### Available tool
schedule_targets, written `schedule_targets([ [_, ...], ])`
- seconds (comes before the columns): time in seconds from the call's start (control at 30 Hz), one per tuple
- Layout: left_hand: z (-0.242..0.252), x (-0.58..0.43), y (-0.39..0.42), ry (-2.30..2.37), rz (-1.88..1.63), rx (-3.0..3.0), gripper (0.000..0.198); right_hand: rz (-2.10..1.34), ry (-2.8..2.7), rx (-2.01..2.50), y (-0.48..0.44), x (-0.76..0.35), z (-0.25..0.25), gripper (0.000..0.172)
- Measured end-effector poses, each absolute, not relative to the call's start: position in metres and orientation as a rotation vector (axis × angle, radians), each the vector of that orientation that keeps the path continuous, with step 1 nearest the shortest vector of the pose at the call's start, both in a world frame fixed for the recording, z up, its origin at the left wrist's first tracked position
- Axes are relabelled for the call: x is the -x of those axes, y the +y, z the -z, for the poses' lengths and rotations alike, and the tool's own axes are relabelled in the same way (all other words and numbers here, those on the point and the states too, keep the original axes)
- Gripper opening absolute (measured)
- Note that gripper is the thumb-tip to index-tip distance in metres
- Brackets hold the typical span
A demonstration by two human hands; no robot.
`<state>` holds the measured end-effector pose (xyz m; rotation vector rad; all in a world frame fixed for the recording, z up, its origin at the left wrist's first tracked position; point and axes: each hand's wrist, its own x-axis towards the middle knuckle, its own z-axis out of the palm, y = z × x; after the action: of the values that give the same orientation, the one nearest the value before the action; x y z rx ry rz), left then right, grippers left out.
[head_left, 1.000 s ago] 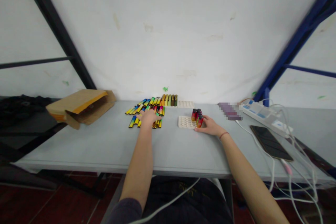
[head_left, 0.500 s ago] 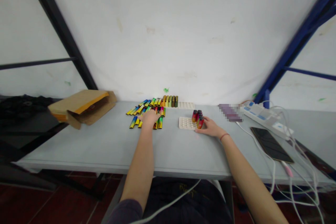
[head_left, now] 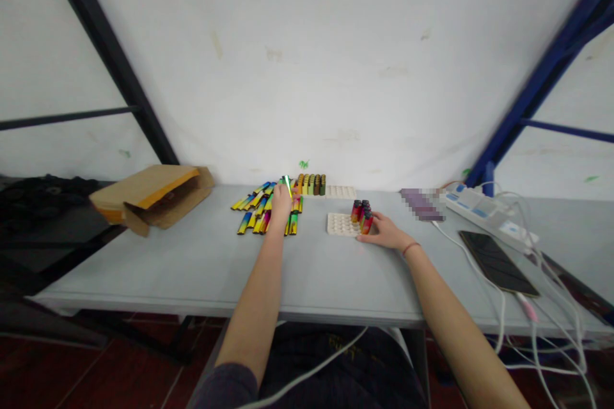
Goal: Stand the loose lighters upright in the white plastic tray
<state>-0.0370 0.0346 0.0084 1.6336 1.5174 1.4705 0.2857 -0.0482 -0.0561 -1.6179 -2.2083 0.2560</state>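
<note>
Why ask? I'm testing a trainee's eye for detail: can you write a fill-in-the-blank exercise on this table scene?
The left hand pinches a thin ____ strip above the rows of sticks.
The right hand rests beside metallic cylinders standing upright on a ____ dimpled tray.
Beside the power strip lies a ____, screen up.

Missing words: green; white; smartphone.
</note>
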Motion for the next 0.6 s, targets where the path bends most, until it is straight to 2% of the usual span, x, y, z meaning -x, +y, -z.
schedule_targets([
  [0.17, -0.005, 0.012, 0.03, 1.212, -1.487, -1.283, 0.023, -0.256, -2.198, 1.616, -0.048, -0.286, 0.056, 0.08],
  [0.6, 0.007, -0.025, 0.012, 0.892, -1.39, -1.353, 0.014, -0.241, -2.209, 1.601, -0.048, -0.286, 0.057, 0.075],
])
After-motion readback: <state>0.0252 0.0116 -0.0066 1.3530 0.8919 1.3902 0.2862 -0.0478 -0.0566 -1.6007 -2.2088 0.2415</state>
